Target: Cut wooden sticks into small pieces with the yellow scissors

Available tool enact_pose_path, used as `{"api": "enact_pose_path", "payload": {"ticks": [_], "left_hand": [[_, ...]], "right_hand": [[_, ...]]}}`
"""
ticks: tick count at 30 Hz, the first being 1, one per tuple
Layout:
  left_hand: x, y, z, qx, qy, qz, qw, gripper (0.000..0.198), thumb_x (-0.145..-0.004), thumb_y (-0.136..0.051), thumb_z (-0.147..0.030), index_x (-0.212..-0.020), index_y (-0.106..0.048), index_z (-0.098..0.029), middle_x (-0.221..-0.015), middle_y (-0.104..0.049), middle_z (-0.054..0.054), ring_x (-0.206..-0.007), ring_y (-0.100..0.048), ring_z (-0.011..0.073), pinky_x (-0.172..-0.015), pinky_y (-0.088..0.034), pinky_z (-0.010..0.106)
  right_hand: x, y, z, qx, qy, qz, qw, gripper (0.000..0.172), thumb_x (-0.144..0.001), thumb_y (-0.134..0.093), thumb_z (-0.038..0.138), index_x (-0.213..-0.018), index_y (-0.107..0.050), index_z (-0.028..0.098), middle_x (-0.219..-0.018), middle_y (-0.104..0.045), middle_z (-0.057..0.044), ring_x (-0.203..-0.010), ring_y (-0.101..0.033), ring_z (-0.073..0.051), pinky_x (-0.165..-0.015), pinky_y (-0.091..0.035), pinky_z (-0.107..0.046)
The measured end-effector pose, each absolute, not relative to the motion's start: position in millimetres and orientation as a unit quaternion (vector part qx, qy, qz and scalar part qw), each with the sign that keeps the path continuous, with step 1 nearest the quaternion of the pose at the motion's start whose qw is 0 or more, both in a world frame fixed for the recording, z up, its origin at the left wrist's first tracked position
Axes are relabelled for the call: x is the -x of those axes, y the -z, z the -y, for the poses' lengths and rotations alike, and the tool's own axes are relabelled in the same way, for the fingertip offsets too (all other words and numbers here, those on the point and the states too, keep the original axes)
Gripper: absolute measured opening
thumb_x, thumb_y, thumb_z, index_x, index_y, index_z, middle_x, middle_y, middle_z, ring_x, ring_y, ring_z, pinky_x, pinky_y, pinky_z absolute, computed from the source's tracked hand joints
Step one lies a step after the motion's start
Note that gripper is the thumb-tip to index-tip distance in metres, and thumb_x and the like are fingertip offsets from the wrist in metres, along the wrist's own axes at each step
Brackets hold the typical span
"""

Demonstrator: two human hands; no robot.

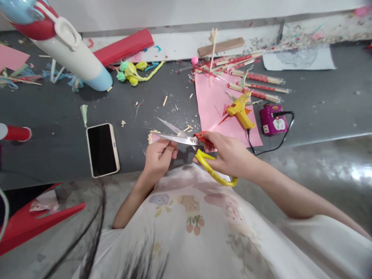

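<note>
My right hand [228, 153] grips a pair of scissors [180, 138] with one orange-red and one yellow handle loop. Their blades stand apart and point left, over my left hand [159, 157]. The fingers of that hand are closed on a small pink paper piece [155, 136] edged with short bits of wooden stick. Most of this piece is hidden behind my fingers and the lower blade. More chopped stick bits [188, 128] lie on the dark table just beyond the scissors.
A yellow glue gun [241, 110] rests on a pink sheet [212, 104], its cord running to a purple power box [273, 120]. Wrapped chopsticks [255, 76] lie behind. A phone [102, 149] and a tall bottle [75, 58] are at left, with yellow yarn [133, 73] nearby.
</note>
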State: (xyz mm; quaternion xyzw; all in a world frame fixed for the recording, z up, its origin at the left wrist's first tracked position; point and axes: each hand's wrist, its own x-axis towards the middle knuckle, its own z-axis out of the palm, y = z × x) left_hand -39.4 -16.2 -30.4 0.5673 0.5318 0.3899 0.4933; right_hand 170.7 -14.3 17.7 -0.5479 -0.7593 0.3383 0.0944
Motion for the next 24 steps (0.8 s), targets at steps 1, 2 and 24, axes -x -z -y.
{"api": "enact_pose_path", "payload": {"ticks": [1, 2, 24], "left_hand": [[39.2, 30.1, 16.1, -0.568, -0.390, -0.531, 0.494, 0.036, -0.093, -0.052, -0.041, -0.068, -0.061, -0.017, -0.053, -0.051, -0.004, -0.044, -0.039, 0.0057, -0.042, -0.029, 0.020], [39.0, 29.7, 16.0, -0.567, -0.390, -0.531, 0.494, 0.036, -0.093, -0.052, -0.041, -0.067, -0.061, -0.017, -0.053, -0.052, -0.004, -0.044, -0.039, 0.0057, -0.042, -0.029, 0.020], [41.3, 35.8, 12.0, -0.722, -0.347, -0.520, 0.296, 0.030, -0.098, -0.043, -0.027, -0.084, -0.069, -0.018, -0.072, -0.071, 0.001, -0.070, -0.065, 0.0106, -0.071, -0.047, 0.020]], "right_hand": [[-171.1, -17.9, 14.2, 0.549, -0.338, 0.759, 0.091, 0.041, -0.080, -0.063, 0.052, -0.097, -0.054, 0.016, -0.082, -0.061, -0.005, -0.069, -0.056, -0.018, -0.061, -0.040, -0.028], [-171.5, -18.1, 14.1, 0.550, -0.338, 0.759, 0.088, 0.040, -0.080, -0.063, 0.052, -0.096, -0.054, 0.016, -0.081, -0.061, -0.005, -0.068, -0.057, -0.018, -0.061, -0.040, -0.028], [-170.8, -7.3, 18.4, 0.566, -0.359, 0.733, 0.114, 0.057, -0.083, -0.060, 0.056, -0.119, -0.048, 0.013, -0.106, -0.064, -0.016, -0.094, -0.064, -0.028, -0.078, -0.051, -0.039]]}}
